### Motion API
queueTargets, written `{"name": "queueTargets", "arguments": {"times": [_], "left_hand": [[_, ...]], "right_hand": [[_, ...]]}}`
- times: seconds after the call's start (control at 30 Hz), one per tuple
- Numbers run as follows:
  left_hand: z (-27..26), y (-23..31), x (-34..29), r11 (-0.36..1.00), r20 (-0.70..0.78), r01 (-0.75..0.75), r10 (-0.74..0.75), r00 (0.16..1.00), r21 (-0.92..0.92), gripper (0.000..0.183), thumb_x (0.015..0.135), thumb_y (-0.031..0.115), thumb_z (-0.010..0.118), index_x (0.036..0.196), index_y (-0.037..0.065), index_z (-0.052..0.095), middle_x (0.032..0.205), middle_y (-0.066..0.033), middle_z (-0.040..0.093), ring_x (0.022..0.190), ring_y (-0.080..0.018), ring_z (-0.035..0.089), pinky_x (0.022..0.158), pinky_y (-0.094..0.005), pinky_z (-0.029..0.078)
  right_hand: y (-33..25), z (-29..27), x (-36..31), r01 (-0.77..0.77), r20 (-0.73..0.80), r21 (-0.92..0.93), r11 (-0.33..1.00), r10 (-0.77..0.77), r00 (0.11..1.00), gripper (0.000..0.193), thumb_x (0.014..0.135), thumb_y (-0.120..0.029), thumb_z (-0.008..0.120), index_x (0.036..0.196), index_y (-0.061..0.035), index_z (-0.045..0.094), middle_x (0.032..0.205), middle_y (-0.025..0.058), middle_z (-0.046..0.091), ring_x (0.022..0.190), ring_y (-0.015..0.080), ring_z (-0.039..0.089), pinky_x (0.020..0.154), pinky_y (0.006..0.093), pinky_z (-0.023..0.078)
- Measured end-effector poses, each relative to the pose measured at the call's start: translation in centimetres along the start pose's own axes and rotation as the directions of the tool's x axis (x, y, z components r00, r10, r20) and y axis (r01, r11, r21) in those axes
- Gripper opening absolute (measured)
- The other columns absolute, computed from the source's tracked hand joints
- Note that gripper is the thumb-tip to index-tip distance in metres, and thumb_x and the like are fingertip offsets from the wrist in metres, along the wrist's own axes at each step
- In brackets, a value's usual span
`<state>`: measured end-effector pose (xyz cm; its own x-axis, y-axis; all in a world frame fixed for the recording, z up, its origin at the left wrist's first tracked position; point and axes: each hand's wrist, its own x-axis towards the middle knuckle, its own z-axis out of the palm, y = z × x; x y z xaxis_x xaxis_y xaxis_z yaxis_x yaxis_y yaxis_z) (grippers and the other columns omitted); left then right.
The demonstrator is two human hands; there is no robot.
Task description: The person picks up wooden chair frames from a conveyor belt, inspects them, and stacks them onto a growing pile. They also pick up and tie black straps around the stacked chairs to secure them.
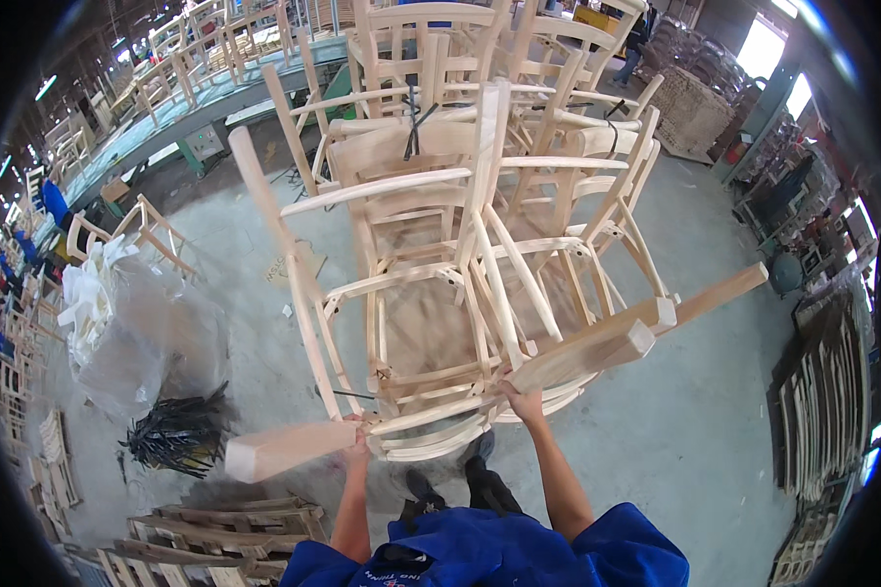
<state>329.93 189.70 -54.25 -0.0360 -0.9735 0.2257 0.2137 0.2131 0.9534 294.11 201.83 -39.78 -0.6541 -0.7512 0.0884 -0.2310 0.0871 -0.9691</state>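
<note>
On the grey concrete floor (pixel 700 416) stands a cluster of pale, unfinished wooden chairs (pixel 455 144), the nearest chair (pixel 431 419) at its front edge, low in the centre. To the left lie a clear plastic heap (pixel 157 328) and, smaller, a pile of black straps (pixel 176 430). Set apart, the left hand (pixel 356 440) and right hand (pixel 522 399) are each clamped on the nearest chair's frame.

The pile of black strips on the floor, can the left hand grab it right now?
Probably not: the left hand has its grip on a wooden chair, part of which juts toward the pile of black strips, and the pile lies down on the floor.
</note>
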Motion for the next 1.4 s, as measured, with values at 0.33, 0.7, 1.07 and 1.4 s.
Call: {"name": "queueTargets", "arguments": {"times": [0.33,0.7,1.07,1.4], "left_hand": [[7.7,10.4,3.5,0.907,-0.436,0.113,0.084,0.896,0.406,0.017,0.087,0.010,0.051,0.092,-0.006,0.056,0.087,-0.0123,0.061,0.079,-0.0196,0.056,0.076,-0.0357,0.046],[12.7,13.4,7.6,0.899,-0.589,0.259,-0.002,0.808,0.353,0.036,0.094,0.027,0.043,0.082,-0.004,0.058,0.085,-0.0113,0.061,0.079,-0.0205,0.056,0.078,-0.0343,0.045],[12.4,13.3,8.2,0.868,-0.583,0.288,0.001,0.813,0.404,0.039,0.095,0.030,0.042,0.084,-0.002,0.061,0.085,-0.0117,0.064,0.079,-0.0186,0.057,0.075,-0.0335,0.047],[13.5,13.6,9.1,0.889,-0.570,0.267,-0.009,0.822,0.371,0.035,0.094,0.026,0.044,0.087,-0.005,0.060,0.087,-0.0128,0.063,0.080,-0.0200,0.057,0.077,-0.0336,0.046]], "right_hand": [[3.5,-2.1,3.8,0.174,0.324,-0.222,0.959,-0.096,0.941,0.034,0.071,-0.019,0.068,0.099,-0.0006,0.062,0.087,0.0164,0.064,0.083,0.0278,0.063,0.078,0.0341,0.049],[-1.3,-4.1,7.8,-0.127,0.510,-0.164,0.978,0.194,0.838,0.024,0.085,-0.018,0.056,0.104,-0.0036,0.057,0.079,0.0116,0.058,0.070,0.0175,0.056,0.066,0.0311,0.046],[-1.0,-4.1,9.5,-0.206,0.633,-0.195,0.959,0.284,0.720,0.028,0.088,-0.020,0.052,0.111,-0.0051,0.055,0.092,0.0118,0.058,0.083,0.0186,0.056,0.074,0.0310,0.045],[0.1,-3.5,11.1,-0.230,0.665,-0.181,0.956,0.292,0.688,0.031,0.090,-0.022,0.049,0.117,-0.0064,0.053,0.105,0.0120,0.058,0.094,0.0196,0.056,0.082,0.0309,0.044]]}}
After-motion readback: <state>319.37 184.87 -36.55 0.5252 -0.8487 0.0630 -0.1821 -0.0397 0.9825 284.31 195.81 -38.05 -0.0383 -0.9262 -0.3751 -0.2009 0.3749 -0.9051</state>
